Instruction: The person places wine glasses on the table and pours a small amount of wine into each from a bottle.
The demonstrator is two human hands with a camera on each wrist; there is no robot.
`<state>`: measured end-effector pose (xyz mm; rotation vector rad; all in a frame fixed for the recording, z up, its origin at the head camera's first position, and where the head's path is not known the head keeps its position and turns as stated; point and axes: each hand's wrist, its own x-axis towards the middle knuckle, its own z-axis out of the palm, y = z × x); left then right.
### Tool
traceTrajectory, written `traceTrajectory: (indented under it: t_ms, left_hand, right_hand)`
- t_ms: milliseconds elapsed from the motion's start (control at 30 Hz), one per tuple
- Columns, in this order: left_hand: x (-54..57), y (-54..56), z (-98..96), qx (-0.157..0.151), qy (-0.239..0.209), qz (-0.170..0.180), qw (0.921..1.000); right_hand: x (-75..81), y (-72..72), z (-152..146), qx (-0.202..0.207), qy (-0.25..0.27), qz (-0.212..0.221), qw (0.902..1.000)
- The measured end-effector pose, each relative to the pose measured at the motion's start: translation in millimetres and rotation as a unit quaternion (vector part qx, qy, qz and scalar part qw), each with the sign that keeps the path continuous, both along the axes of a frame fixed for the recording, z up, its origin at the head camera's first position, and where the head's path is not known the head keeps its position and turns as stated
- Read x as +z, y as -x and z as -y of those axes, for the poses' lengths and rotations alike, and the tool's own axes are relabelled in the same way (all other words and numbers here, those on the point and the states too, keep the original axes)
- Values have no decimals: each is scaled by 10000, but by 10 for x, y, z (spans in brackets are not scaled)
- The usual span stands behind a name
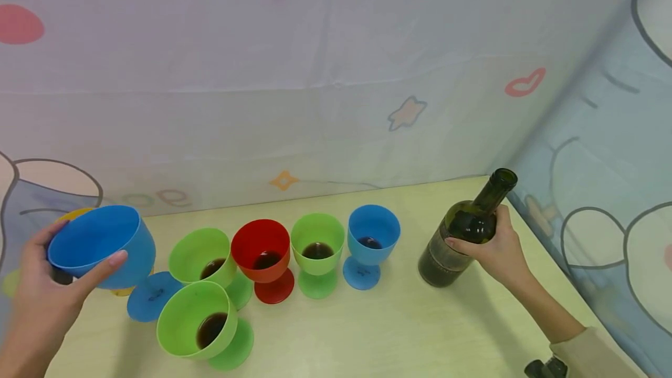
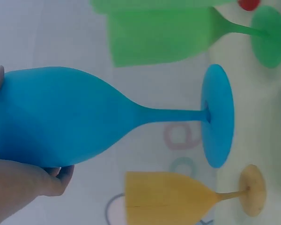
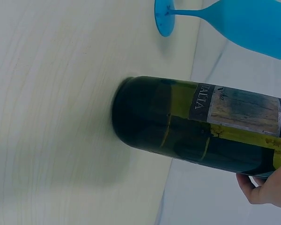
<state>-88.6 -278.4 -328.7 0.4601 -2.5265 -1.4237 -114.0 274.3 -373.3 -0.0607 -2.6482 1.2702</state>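
Note:
At the left, my left hand grips a blue goblet around its bowl, thumb on the near side. No liquid shows inside that bowl. In the left wrist view its stem and round foot are in plain sight; whether the foot touches the table I cannot tell. My right hand holds a dark green wine bottle around its body, neck up. The bottle's label and dark lower part show in the right wrist view. Its bottom is at or very near the tabletop.
Several goblets with dark liquid stand between the hands: green, another green, red, green and blue. A yellow goblet stands behind the held one. Printed cloth hangs behind the table.

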Motion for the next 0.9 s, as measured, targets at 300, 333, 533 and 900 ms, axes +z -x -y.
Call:
traceTrajectory:
  t_ms: [300, 333, 533, 900]
  left_hand:
    - [163, -105, -33, 482, 306, -676, 9961]
    - [150, -94, -5, 529, 281, -730, 9955]
    - [99, -4, 183, 933, 393, -845, 9913]
    - [455, -59, -55, 755, 256, -1320, 9880]
  right_hand:
    - [8, -21, 52, 20, 62, -6, 10000]
    - [10, -24, 61, 41, 64, 5, 10000]
    - [53, -49, 96, 75, -125, -52, 9999]
    - [298, -96, 206, 311, -229, -403, 9984]
